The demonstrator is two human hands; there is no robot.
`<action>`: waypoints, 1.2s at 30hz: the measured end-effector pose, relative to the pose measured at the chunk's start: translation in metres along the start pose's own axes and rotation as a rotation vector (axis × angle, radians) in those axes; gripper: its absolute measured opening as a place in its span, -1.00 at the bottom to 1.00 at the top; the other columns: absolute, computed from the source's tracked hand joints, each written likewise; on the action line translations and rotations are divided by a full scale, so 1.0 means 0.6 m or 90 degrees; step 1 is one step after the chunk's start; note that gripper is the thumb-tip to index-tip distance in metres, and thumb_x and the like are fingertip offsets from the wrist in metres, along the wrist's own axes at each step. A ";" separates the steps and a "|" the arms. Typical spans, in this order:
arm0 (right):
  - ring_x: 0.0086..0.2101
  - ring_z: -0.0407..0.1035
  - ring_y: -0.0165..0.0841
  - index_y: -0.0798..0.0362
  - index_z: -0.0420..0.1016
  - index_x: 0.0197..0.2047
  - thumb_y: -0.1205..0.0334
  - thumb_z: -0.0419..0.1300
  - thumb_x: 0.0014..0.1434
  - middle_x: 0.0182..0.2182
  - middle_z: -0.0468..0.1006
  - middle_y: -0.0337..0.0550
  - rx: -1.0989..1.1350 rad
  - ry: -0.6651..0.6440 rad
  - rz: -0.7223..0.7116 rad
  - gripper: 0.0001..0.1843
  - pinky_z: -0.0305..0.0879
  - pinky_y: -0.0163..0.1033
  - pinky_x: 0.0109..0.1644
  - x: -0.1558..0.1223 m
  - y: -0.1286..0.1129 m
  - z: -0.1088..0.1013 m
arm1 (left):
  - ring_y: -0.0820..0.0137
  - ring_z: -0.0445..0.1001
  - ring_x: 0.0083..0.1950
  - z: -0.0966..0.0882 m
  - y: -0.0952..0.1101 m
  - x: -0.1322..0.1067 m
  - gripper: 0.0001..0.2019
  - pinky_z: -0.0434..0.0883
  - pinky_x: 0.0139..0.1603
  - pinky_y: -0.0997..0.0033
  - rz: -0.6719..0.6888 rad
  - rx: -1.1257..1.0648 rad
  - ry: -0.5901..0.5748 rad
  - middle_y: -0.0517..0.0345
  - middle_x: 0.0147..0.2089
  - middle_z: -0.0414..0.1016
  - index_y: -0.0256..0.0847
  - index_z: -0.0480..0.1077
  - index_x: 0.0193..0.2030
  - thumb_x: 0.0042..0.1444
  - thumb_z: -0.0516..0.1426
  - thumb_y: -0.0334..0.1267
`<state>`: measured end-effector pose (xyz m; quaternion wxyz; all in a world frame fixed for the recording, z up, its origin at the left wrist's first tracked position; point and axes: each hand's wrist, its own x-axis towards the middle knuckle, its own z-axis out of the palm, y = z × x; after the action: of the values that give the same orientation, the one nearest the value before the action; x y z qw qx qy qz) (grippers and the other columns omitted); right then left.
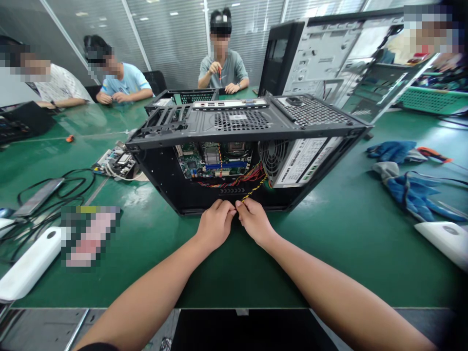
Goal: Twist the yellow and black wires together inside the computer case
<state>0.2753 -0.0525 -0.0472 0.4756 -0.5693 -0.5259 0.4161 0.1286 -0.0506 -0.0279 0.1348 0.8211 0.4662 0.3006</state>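
Observation:
An open black computer case (pixel 241 122) lies on its side on the green table (pixel 340 243), with a motherboard (pixel 214 161), a power supply (pixel 296 161) and a bundle of red and yellow wires inside. My left hand (pixel 215 225) and my right hand (pixel 254 220) meet at the case's near edge, both with fingers closed. Between them they pinch the end of a yellow-and-black twisted cable (pixel 254 190) that runs up into the case.
A loose circuit board (pixel 115 163) and black cables (pixel 54 195) lie at the left, with a white device (pixel 31 263). Blue gloves (pixel 413 190) lie at the right. A second open case (pixel 347 58) stands behind. Three people sit across the table.

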 end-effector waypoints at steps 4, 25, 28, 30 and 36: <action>-0.64 0.16 -0.40 -0.04 0.20 -0.55 -0.09 0.08 0.26 -0.71 0.24 -0.33 0.002 -0.001 0.000 -0.57 0.07 -0.27 -0.53 -0.001 -0.003 0.000 | 0.37 0.43 -0.27 0.001 0.001 -0.001 -0.88 0.38 -0.22 0.38 -0.006 -0.036 0.008 0.18 -0.31 0.40 -0.16 0.36 -0.29 0.28 0.08 -0.40; -0.62 0.17 -0.41 -0.04 0.20 -0.54 -0.14 0.12 0.23 -0.68 0.28 -0.32 0.012 0.011 0.009 -0.55 0.07 -0.28 -0.54 0.002 0.003 -0.001 | 0.39 0.44 -0.31 0.008 -0.004 -0.003 -0.90 0.38 -0.24 0.38 0.016 -0.079 0.032 0.19 -0.35 0.44 -0.16 0.39 -0.29 0.24 0.12 -0.40; -0.63 0.17 -0.42 -0.04 0.17 -0.53 -0.11 0.13 0.22 -0.68 0.26 -0.34 0.028 0.006 0.010 -0.57 0.08 -0.28 -0.54 0.002 0.004 0.000 | 0.40 0.46 -0.31 0.009 -0.007 -0.001 -0.91 0.39 -0.25 0.39 0.008 -0.097 0.028 0.20 -0.36 0.47 -0.16 0.40 -0.29 0.23 0.14 -0.41; -0.63 0.17 -0.42 -0.04 0.17 -0.52 -0.10 0.13 0.22 -0.68 0.26 -0.34 0.033 0.004 0.012 -0.58 0.09 -0.29 -0.54 0.001 0.002 0.000 | 0.40 0.47 -0.31 0.009 -0.007 0.000 -0.91 0.39 -0.26 0.40 0.005 -0.107 0.023 0.20 -0.35 0.48 -0.17 0.41 -0.29 0.22 0.15 -0.42; -0.64 0.18 -0.42 -0.03 0.20 -0.54 -0.10 0.14 0.21 -0.68 0.28 -0.33 0.025 0.006 0.022 -0.57 0.10 -0.28 -0.54 0.002 -0.004 -0.001 | 0.40 0.46 -0.30 0.008 -0.005 0.000 -0.90 0.40 -0.25 0.40 0.011 -0.103 0.029 0.19 -0.35 0.47 -0.17 0.41 -0.29 0.22 0.15 -0.43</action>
<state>0.2758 -0.0516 -0.0446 0.4817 -0.5712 -0.5054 0.4317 0.1293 -0.0486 -0.0329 0.1878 0.8046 0.4358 0.3569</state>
